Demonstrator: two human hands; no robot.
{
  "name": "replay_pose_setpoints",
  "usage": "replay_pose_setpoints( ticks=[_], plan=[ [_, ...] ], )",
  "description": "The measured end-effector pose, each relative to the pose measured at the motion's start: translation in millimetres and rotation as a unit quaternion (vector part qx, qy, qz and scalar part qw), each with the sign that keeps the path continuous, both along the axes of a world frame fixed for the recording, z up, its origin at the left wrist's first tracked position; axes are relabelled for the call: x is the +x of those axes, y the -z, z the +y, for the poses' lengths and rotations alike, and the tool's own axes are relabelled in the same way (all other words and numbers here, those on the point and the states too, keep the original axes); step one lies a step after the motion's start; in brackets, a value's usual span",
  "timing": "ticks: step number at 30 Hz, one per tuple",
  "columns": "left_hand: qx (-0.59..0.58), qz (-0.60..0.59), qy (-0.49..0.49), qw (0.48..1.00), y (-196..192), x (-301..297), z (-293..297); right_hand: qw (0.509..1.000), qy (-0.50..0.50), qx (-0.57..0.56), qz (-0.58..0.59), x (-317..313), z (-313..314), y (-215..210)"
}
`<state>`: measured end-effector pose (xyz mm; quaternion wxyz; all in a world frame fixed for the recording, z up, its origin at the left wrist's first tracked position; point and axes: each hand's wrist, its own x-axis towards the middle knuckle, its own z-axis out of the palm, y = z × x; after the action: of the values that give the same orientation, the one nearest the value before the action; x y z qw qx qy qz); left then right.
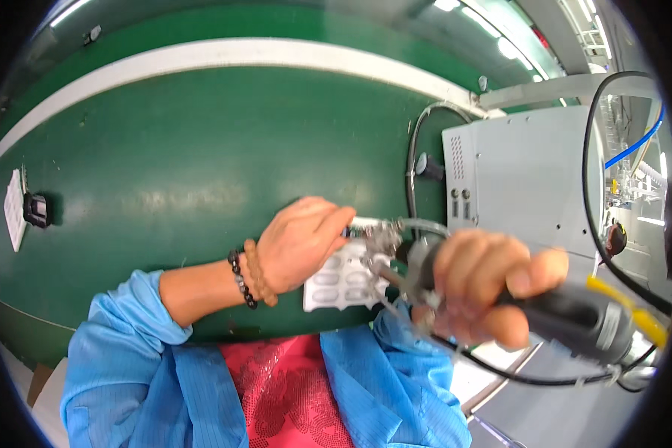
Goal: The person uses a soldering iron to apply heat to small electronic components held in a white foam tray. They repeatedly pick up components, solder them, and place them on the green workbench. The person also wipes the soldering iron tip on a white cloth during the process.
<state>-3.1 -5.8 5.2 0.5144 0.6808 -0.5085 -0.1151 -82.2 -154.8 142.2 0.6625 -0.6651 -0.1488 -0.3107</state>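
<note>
My right hand (485,284) is wrapped round the dark handle of a power screwdriver (575,317), held tilted with its metal nose pointing left. That nose (384,243) is close to the fingertips of my left hand (302,235). The left fingers are closed together at the upper edge of a white moulded tray (326,300) with oval hollows. Something small and dark shows at their tips, but I cannot make out what it is. The tray lies on the green table, partly hidden by the screwdriver's nose and my hands.
A grey metal box (526,175) stands at the right, with a black cable (411,149) looping beside it. Far left, a black part (36,210) sits against another white tray (13,209). A white ledge (239,51) runs along the back of the green table (201,149).
</note>
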Motion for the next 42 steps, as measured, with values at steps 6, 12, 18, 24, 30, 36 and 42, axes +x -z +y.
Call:
replay_pose_setpoints(
  ticks=[6,12,18,24,30,36,42],
  plan=[
    [-0.008,-0.026,-0.016,1.0,1.3,0.8,0.5,0.993,0.039,0.026,-0.11,-52.6,-11.0,-29.9],
    [0.027,0.132,-0.017,0.991,-16.5,14.1,-2.6,0.991,0.05,0.028,-0.122,-62.7,-16.7,-22.9],
    [0.088,0.183,-0.071,0.977,-38.3,94.4,-7.8,0.989,0.049,0.031,-0.139,-58.8,-21.2,-15.7],
    [0.029,-0.309,-0.255,0.916,-30.3,222.0,-76.5,0.996,0.027,0.017,-0.085,-66.9,-29.7,-24.9],
    [-0.038,-0.257,-0.024,0.965,-8.4,187.4,-242.7,0.995,0.019,-0.008,-0.093,-55.8,-37.3,-25.3],
    [0.057,-0.262,0.092,0.959,-9.7,149.0,-395.7,0.999,0.017,-0.021,-0.03,-58.5,-55.0,-37.4],
    [0.17,-0.37,0.05,0.912,-1.5,147.4,-432.0,0.998,0.042,0.0,-0.056,-55.3,-60.2,-25.7]
  ],
)
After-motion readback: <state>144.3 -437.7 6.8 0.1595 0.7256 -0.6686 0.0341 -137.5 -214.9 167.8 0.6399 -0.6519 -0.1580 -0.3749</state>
